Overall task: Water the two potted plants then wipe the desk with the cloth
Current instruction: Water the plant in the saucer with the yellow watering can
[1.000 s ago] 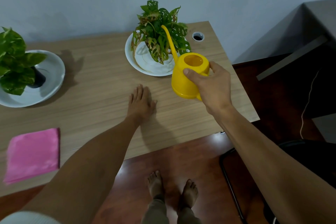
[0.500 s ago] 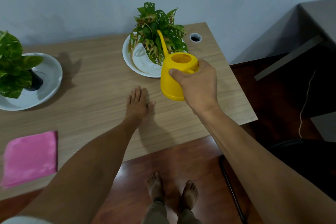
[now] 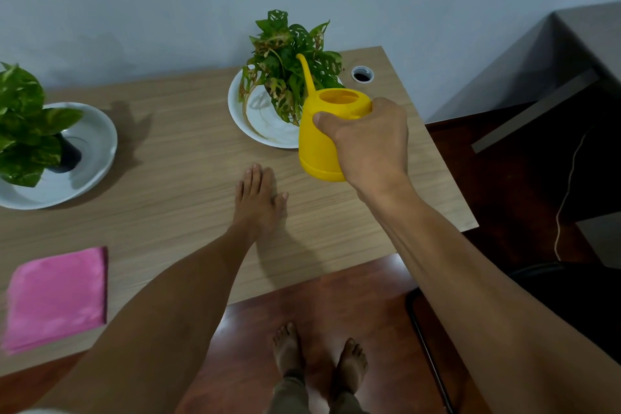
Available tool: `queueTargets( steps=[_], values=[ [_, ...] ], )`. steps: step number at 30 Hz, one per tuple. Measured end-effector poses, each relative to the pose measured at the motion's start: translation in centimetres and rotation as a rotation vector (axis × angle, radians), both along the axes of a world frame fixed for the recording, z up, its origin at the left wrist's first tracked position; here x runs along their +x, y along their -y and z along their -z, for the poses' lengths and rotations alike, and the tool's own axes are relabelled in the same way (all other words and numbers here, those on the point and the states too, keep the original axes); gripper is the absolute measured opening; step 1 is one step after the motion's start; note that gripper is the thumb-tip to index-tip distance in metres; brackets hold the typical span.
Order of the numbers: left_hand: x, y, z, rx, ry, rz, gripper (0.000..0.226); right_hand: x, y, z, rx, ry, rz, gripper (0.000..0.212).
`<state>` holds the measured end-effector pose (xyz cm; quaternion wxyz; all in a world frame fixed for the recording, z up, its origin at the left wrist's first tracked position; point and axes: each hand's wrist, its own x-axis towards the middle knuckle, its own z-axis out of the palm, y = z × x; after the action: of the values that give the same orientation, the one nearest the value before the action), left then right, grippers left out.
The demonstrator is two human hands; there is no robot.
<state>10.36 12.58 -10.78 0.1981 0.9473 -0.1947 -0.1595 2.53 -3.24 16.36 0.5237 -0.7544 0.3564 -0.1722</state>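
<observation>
My right hand (image 3: 369, 141) grips a yellow watering can (image 3: 319, 144) by its handle side, holding it just above the wooden desk (image 3: 188, 158). Its thin spout reaches up into the leaves of the speckled potted plant (image 3: 289, 67), which stands in a white dish (image 3: 258, 124) at the back right. My left hand (image 3: 257, 198) rests flat on the desk, fingers straight. A second leafy plant (image 3: 23, 124) in a dark pot stands in a white dish (image 3: 97, 144) at the far left. A folded pink cloth (image 3: 57, 296) lies at the desk's front left.
A round cable hole (image 3: 362, 74) sits in the desk's back right corner. A grey cabinet (image 3: 554, 70) stands to the right, with a thin cord (image 3: 568, 191) hanging by it. A dark chair (image 3: 554, 289) is at lower right. My bare feet (image 3: 319, 356) stand on the reddish floor.
The watering can has moved a little left and toward the speckled plant, then held about there. My left hand has stayed flat on the desk.
</observation>
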Motion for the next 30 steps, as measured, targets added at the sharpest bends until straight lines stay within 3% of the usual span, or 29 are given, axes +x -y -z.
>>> queueTargets(
  steps=[11,15,18,23,27,30],
  values=[
    [0.0,0.0,0.1,0.015,0.0,-0.001,0.075,0.3,-0.2,-1.5,-0.017,-0.01,-0.041,0.046],
    [-0.1,0.1,0.1,0.009,-0.003,-0.003,0.075,-0.2,0.1,-2.0,-0.025,-0.052,-0.079,0.031],
    [-0.1,0.1,0.0,0.009,0.0,-0.001,0.075,-0.8,0.4,-2.6,-0.03,-0.057,-0.093,0.038],
    [-0.1,0.0,0.1,0.028,-0.001,0.008,0.075,-0.9,1.0,-3.2,-0.056,-0.065,-0.058,0.032],
    [0.0,0.0,0.0,0.036,-0.012,0.014,0.075,-0.4,1.1,-3.7,-0.074,-0.031,-0.036,0.052],
    [0.0,0.0,-0.1,0.04,-0.029,0.015,0.075,0.1,1.1,-4.2,-0.077,-0.041,-0.03,0.045]
  ],
)
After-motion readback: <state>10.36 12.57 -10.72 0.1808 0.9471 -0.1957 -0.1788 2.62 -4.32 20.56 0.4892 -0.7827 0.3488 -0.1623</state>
